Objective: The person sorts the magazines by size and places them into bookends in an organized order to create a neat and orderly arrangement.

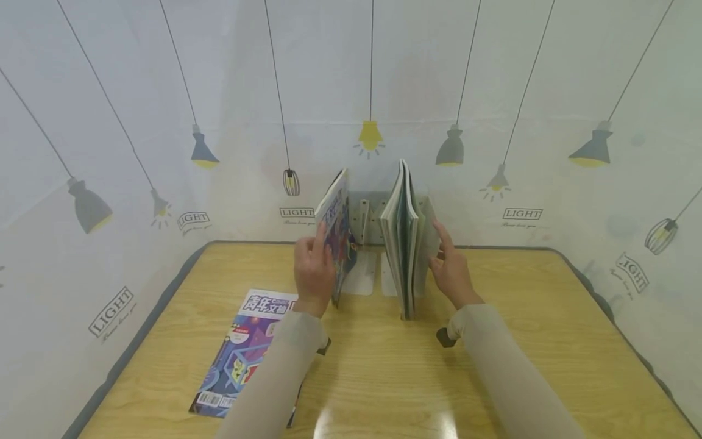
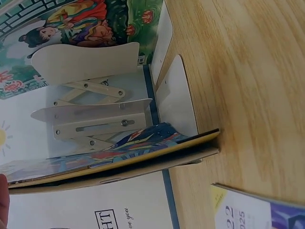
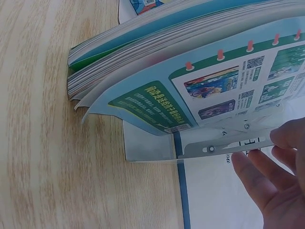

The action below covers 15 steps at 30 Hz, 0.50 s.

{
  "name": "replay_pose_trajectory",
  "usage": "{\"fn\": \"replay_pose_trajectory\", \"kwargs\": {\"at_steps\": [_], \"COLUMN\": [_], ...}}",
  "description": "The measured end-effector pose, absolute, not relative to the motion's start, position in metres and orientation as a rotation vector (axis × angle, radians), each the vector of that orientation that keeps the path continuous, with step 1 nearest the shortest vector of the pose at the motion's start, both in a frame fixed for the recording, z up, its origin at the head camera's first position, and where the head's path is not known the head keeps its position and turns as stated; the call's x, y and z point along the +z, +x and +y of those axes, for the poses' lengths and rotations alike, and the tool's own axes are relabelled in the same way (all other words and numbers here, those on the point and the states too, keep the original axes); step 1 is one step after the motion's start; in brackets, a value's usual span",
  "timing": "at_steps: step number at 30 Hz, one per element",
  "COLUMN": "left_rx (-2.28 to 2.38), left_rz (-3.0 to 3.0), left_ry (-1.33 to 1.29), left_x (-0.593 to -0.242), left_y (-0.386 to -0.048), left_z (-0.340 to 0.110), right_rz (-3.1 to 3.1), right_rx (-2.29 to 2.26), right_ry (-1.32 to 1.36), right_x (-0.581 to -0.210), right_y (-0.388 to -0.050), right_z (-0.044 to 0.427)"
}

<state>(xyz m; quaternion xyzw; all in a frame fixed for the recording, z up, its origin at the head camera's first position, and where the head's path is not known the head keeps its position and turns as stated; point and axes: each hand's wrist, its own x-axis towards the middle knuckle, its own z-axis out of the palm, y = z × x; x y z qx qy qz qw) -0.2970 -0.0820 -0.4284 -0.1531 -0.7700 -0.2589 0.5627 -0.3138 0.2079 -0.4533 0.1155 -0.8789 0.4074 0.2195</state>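
lamp-print backdrop (image 1: pixel 241 91) hanging behind wooden table (image 1: pixel 521 317); right hand (image 1: pixel 454 268) pinching bookend end plate (image 3: pixel 193 150), left hand (image 1: pixel 315 268) touching upright magazine (image 1: pixel 339 224), grip unclear. between hands, thicker magazines (image 1: pixel 403 244) standing; work seeming partly done, flat magazine (image 1: pixel 241 360) remaining, lying below left hand.

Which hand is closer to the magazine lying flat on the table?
The left hand: it is just beyond the far right corner of the flat magazine, beside an upright magazine. The right hand is farther right, at the bookstand's end plate.
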Motion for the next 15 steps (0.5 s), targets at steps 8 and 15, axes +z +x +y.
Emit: {"fn": "replay_pose_trajectory", "kwargs": {"at_steps": [8, 15], "left_rx": [-0.582, -0.565], "left_rz": [-1.801, -1.775], "left_ry": [-0.378, -0.399], "left_x": [-0.4279, -0.4292], "left_y": [-0.2975, -0.3003], "left_z": [-0.0829, -0.0832], "right_rz": [-2.449, -2.451], "right_rx": [1.143, 1.14], "right_ry": [0.311, 0.311], "right_x": [-0.4515, -0.4508], "right_y": [-0.3124, -0.3121], "right_z": [0.2071, 0.2075]}}
